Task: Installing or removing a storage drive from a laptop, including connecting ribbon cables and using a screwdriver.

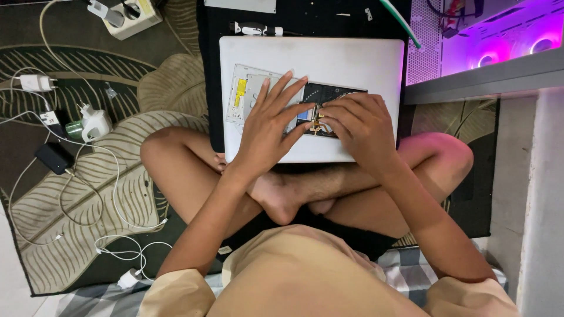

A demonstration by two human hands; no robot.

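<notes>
Laptop (329, 64), white and underside up, lies across the crossed legs under both hands. Left hand (269, 126) spreads flat, released, over the open bay (335, 94); right hand (359, 123) pinches a small gold part (318, 124). Steady, light pressure suits this. Chargers (94, 123) crowd left; desk (482, 79) hems right.
</notes>
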